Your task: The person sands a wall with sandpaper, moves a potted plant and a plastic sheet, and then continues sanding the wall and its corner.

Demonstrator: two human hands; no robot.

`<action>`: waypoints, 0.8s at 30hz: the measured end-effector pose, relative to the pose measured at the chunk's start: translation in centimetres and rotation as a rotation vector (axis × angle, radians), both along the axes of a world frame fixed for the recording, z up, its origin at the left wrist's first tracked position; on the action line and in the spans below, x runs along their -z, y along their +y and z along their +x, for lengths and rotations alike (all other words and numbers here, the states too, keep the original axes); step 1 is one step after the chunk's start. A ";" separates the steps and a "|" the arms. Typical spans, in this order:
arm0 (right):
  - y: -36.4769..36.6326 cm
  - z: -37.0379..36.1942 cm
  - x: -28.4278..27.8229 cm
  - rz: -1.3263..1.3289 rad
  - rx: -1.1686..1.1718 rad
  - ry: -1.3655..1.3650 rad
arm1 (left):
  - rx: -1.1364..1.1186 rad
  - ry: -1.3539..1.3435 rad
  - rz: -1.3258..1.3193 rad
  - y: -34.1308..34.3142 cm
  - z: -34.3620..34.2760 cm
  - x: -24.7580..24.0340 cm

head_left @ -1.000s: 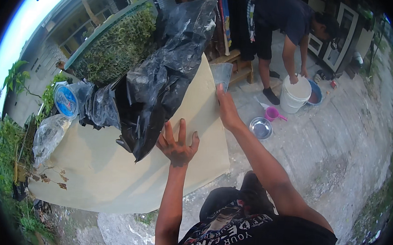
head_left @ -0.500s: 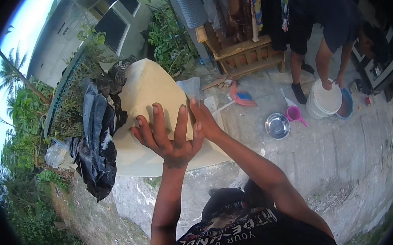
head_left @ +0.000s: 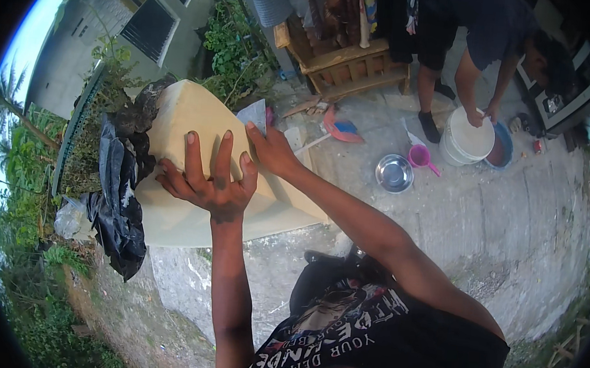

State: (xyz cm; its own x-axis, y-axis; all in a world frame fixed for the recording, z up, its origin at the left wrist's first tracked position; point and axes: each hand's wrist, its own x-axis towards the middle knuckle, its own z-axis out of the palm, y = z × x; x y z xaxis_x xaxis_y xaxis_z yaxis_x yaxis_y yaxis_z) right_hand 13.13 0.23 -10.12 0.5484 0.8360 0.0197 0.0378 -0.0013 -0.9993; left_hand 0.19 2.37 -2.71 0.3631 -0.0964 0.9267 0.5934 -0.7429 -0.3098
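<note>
A cream-coloured block (head_left: 194, 112) with a smooth slanting top stands in front of me. My left hand (head_left: 214, 186) rests over its near face, fingers spread and holding nothing. Just right of it, my right hand (head_left: 273, 152) is at the block's right edge with its fingers together. A thin grey sheet (head_left: 252, 112) sticks out beyond those fingertips and appears to be held in them. The grip itself is partly hidden behind the hand.
Black plastic (head_left: 120, 192) lies along the block's left side. On the concrete to the right are a dustpan (head_left: 343, 127), a metal bowl (head_left: 394, 174), a pink dipper (head_left: 420, 156) and a white bucket (head_left: 463, 151). Another person (head_left: 480, 33) bends over the bucket near a wooden bench (head_left: 357, 72).
The whole view has shifted, so the scene sits further left and up. My right hand and the grey sheet have moved slightly left along the block. My left hand stays spread over it.
</note>
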 end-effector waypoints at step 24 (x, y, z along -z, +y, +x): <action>2.5 -2.8 -4.6 0.484 0.289 0.064 | 0.167 0.000 -0.225 4.7 -10.9 6.3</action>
